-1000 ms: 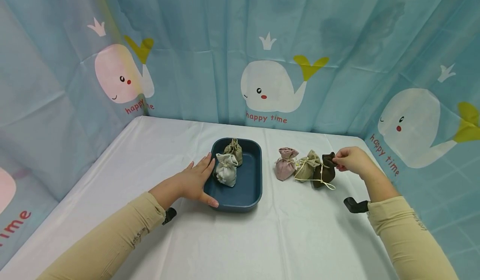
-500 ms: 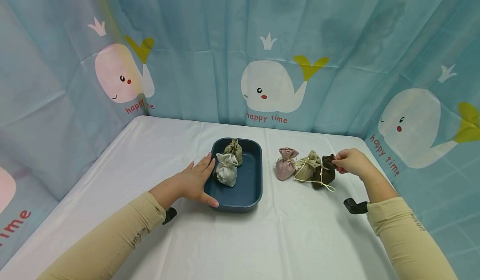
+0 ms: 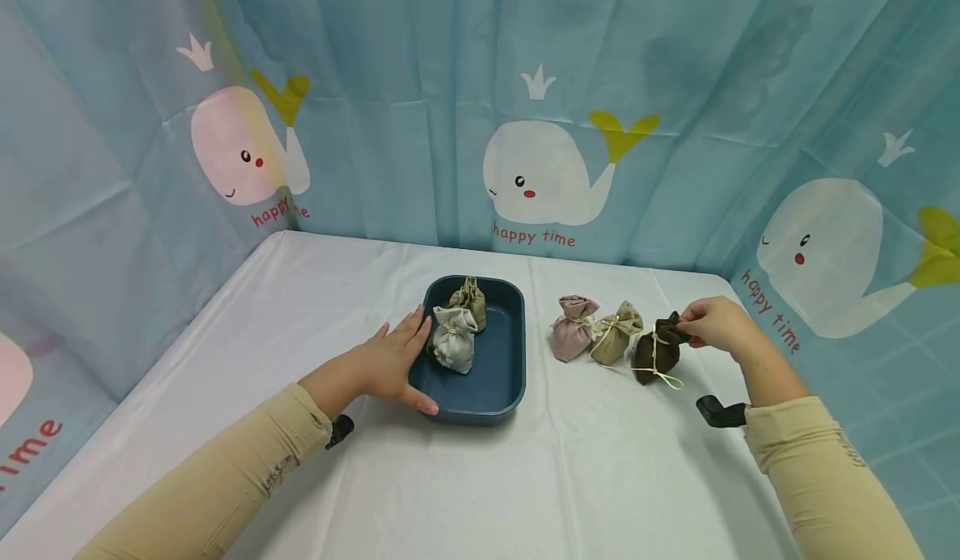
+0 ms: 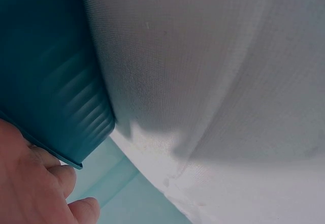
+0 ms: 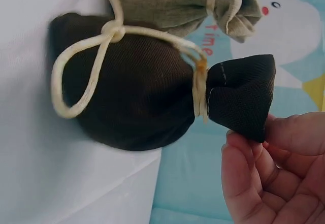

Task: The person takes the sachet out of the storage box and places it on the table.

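My right hand (image 3: pixel 722 324) pinches the gathered top of a dark brown drawstring pouch (image 3: pixel 657 356) between thumb and fingers. In the right wrist view a cream cord is tied round the neck of this brown pouch (image 5: pixel 137 87), its loop hanging over the side. Just left of it sit an olive-beige pouch (image 3: pixel 613 337) and a pink pouch (image 3: pixel 573 331). My left hand (image 3: pixel 390 364) lies spread along the left rim of a dark blue tray (image 3: pixel 498 385), fingers straight. Inside that tray stand a pale grey-white pouch (image 3: pixel 453 343) and an olive pouch (image 3: pixel 469 300).
A white cloth covers the table (image 3: pixel 480 493). Blue curtains (image 3: pixel 390 127) printed with whales hang along its back and sides. A black wrist mount (image 3: pixel 722 412) sticks out from the right sleeve.
My right hand has shifted slightly right with the brown pouch, which now stands a little apart from the olive-beige one. The left hand and tray have stayed put.
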`<state>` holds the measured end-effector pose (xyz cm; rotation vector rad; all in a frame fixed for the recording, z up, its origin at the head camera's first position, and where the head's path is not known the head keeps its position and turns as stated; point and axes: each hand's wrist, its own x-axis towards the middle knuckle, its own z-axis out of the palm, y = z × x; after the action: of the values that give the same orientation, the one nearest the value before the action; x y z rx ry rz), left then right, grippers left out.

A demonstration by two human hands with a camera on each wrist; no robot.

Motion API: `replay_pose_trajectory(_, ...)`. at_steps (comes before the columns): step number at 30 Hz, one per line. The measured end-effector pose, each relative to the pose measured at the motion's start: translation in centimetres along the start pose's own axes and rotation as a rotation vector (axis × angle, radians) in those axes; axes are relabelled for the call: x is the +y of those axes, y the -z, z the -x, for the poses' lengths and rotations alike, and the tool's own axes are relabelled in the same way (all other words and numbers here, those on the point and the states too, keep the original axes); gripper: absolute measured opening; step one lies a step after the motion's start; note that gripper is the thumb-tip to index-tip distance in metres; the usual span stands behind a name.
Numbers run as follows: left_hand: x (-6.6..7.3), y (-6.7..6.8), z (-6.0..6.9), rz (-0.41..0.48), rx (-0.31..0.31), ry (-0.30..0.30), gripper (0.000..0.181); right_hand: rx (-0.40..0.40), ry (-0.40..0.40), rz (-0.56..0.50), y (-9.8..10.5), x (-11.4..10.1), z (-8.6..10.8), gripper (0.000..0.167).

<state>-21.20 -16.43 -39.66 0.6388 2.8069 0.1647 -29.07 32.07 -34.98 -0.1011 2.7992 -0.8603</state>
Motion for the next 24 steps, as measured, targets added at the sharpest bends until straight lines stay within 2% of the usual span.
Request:
replay_pose_trajectory(5, 0.0, 0.1, 0.0, 0.007, -0.001, 0.002, 0.134, 0.000, -0.008, -0.020, 0.0, -0.1, 0.0, 0.015)
replay_pose_trajectory(18, -0.1, -0.1, -0.1, 0.008, -0.007, 0.007, 0.136, 0.017, -0.016, -0.009, -1.0, -0.8, -0.5, 0.017)
replay_pose_trajectory(24, -0.2, -0.1, -0.3, 0.010, -0.016, 0.017, 0.136, 0.019, -0.017, 0.010, -0.9, -0.8, -0.5, 0.018)
